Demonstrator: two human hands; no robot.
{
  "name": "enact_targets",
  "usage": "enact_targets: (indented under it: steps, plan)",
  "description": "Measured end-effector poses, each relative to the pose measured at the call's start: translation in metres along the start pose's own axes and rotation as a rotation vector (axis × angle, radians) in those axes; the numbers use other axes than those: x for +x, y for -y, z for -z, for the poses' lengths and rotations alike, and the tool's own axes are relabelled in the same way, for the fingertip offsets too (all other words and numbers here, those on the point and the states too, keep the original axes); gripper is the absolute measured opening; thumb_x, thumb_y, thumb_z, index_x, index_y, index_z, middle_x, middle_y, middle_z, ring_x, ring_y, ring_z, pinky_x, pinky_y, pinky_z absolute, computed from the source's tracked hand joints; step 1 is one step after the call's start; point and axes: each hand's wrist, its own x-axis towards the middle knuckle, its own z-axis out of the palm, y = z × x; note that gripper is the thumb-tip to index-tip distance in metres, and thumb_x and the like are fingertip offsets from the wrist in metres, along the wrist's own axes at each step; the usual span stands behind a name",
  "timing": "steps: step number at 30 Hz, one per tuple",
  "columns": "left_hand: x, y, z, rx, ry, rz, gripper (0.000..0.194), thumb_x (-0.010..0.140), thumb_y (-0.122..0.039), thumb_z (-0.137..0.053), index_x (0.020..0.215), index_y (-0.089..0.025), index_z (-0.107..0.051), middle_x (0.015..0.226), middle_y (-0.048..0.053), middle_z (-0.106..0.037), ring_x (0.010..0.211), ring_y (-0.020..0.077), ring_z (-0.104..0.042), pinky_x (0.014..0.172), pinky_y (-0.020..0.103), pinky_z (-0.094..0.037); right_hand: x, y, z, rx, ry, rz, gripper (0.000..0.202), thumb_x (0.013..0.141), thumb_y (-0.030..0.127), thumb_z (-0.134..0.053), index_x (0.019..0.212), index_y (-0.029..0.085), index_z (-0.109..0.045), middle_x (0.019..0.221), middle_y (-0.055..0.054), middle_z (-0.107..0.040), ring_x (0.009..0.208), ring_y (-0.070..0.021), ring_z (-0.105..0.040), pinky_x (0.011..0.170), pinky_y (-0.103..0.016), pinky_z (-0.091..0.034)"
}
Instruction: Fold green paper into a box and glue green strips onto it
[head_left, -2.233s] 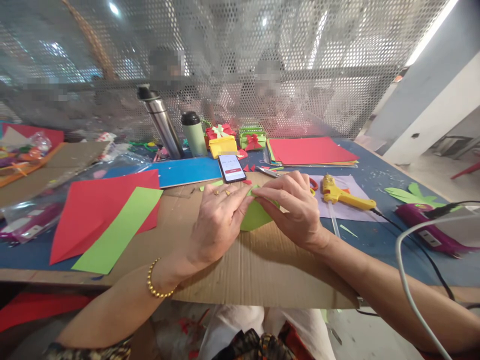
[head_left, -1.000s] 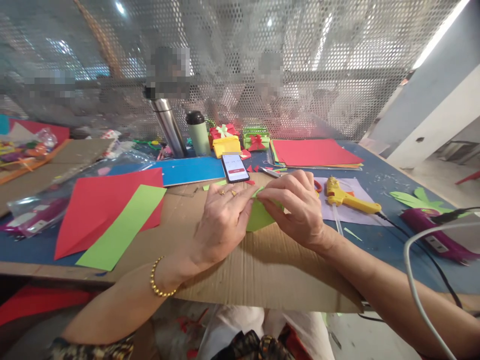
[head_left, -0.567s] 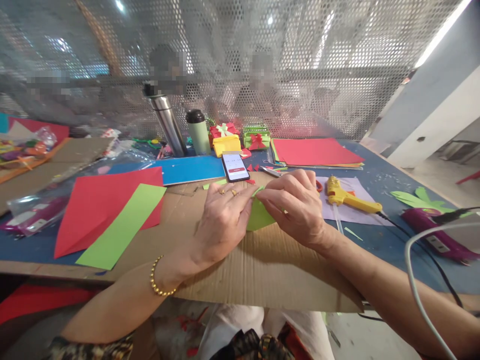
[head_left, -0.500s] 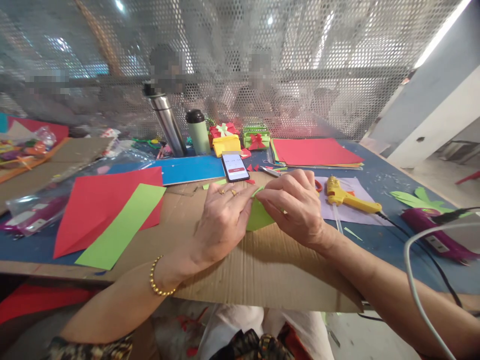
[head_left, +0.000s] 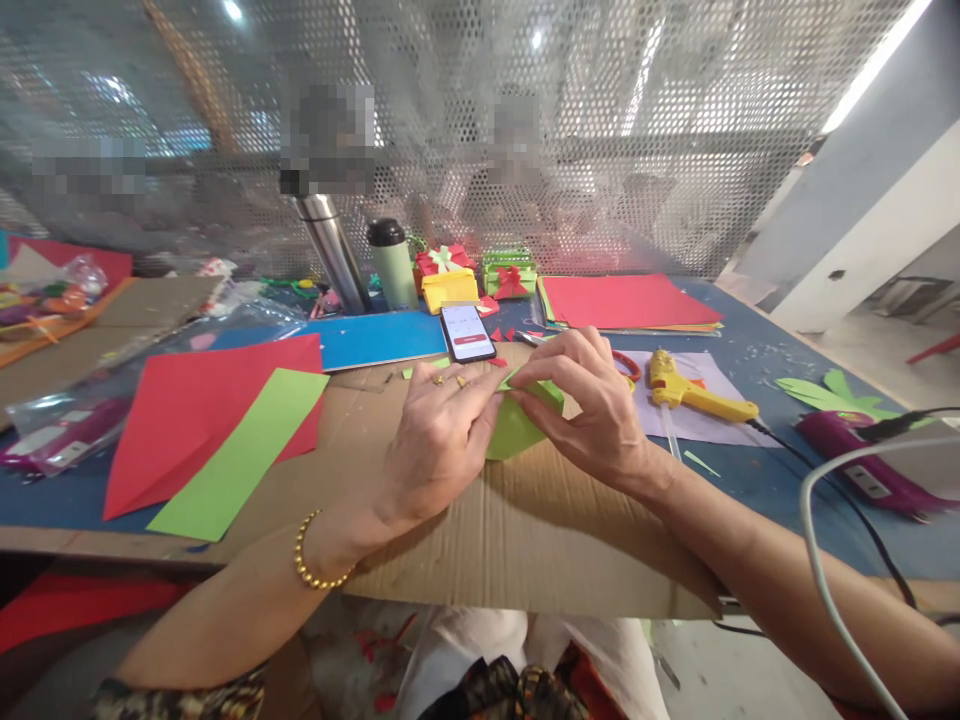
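Lifted slightly since half a second ago, the right hand now bares more of one folded green paper piece, pinching its upper edge narrowly between thumb and fingers. One left hand grips that edge from nine o'clock. The piece is above one cardboard sheet. Around it: one green paper strip across one red paper sheet at nine; one smartphone at eleven; three small paper boxes near twelve; one partly hidden pair of scissors at two; one yellow glue gun at three.
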Motion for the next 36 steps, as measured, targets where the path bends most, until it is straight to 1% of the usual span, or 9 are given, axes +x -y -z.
enact_targets:
  steps: [6,10,13,20,23,26,29,31,36]
  plan:
    - [0.001,-0.002,0.002,-0.044,0.002,0.007,0.024,0.101,-0.015,-0.054,0.116,-0.016,-0.073,0.111,0.010,-0.082,0.098,0.0241,-0.077,0.084,0.041,-0.049,0.004,0.003,0.006,0.093,0.018,-0.035,0.005,0.097,0.020,-0.065,0.095,0.023,-0.062,0.092,-0.005,-0.065,0.088,-0.0220,-0.059,0.080,-0.040,-0.045]
    - [0.001,-0.003,0.002,-0.047,0.006,0.030,0.025,0.102,-0.017,-0.052,0.116,-0.018,-0.073,0.109,0.009,-0.082,0.098,0.0237,-0.077,0.086,0.042,-0.049,0.005,0.003,0.008,0.126,0.044,-0.075,0.004,0.097,0.023,-0.067,0.096,0.023,-0.063,0.093,-0.005,-0.066,0.089,-0.0229,-0.060,0.081,-0.042,-0.048]
    - [0.000,-0.002,0.001,-0.044,0.000,0.025,0.026,0.101,-0.015,-0.052,0.115,-0.018,-0.074,0.108,0.009,-0.082,0.097,0.0237,-0.078,0.086,0.042,-0.050,0.005,0.001,0.010,0.142,0.069,-0.082,0.003,0.097,0.024,-0.066,0.095,0.023,-0.064,0.093,-0.005,-0.065,0.089,-0.0231,-0.060,0.081,-0.042,-0.048]
    - [0.001,-0.004,0.002,-0.070,-0.006,0.018,0.022,0.098,-0.014,-0.056,0.114,-0.017,-0.071,0.108,0.009,-0.083,0.098,0.0234,-0.078,0.085,0.041,-0.050,0.008,-0.001,0.013,0.195,0.134,-0.125,0.014,0.099,0.030,-0.067,0.089,0.022,-0.061,0.088,-0.004,-0.061,0.085,-0.0202,-0.057,0.076,-0.037,-0.047]
    - [0.002,-0.003,0.003,-0.093,-0.006,0.022,0.021,0.097,-0.014,-0.057,0.113,-0.016,-0.071,0.107,0.009,-0.083,0.097,0.0232,-0.078,0.084,0.041,-0.048,0.007,-0.002,0.012,0.222,0.140,-0.121,0.015,0.099,0.031,-0.066,0.088,0.022,-0.061,0.088,-0.003,-0.062,0.085,-0.0198,-0.057,0.078,-0.038,-0.047]
    - [0.003,-0.003,0.003,-0.076,0.005,0.023,0.020,0.100,-0.016,-0.055,0.109,-0.018,-0.073,0.104,0.007,-0.083,0.094,0.0222,-0.078,0.082,0.041,-0.047,0.006,-0.003,0.010,0.219,0.147,-0.114,0.016,0.100,0.031,-0.064,0.088,0.022,-0.061,0.088,-0.003,-0.062,0.085,-0.0199,-0.057,0.080,-0.038,-0.047]
    - [0.004,-0.002,0.004,-0.053,0.026,0.019,0.023,0.103,-0.017,-0.051,0.105,-0.020,-0.074,0.097,0.005,-0.083,0.089,0.0206,-0.078,0.080,0.040,-0.045,0.006,-0.002,0.011,0.194,0.161,-0.123,0.015,0.101,0.031,-0.062,0.089,0.022,-0.060,0.089,-0.004,-0.061,0.086,-0.0200,-0.057,0.080,-0.038,-0.047]
    - [0.004,-0.002,0.005,-0.050,0.029,0.018,0.025,0.104,-0.017,-0.050,0.103,-0.020,-0.075,0.095,0.004,-0.083,0.087,0.0202,-0.077,0.079,0.040,-0.044,0.006,-0.002,0.012,0.184,0.157,-0.130,0.015,0.100,0.032,-0.062,0.089,0.022,-0.061,0.089,-0.004,-0.062,0.086,-0.0200,-0.057,0.080,-0.038,-0.047]
    - [0.005,0.000,0.006,-0.060,0.019,0.045,0.025,0.104,-0.016,-0.052,0.104,-0.019,-0.076,0.097,0.004,-0.083,0.085,0.0195,-0.076,0.083,0.039,-0.044,0.005,-0.003,0.014,0.194,0.125,-0.167,0.011,0.101,0.032,-0.063,0.097,0.021,-0.063,0.096,-0.005,-0.067,0.093,-0.0204,-0.062,0.083,-0.037,-0.050]
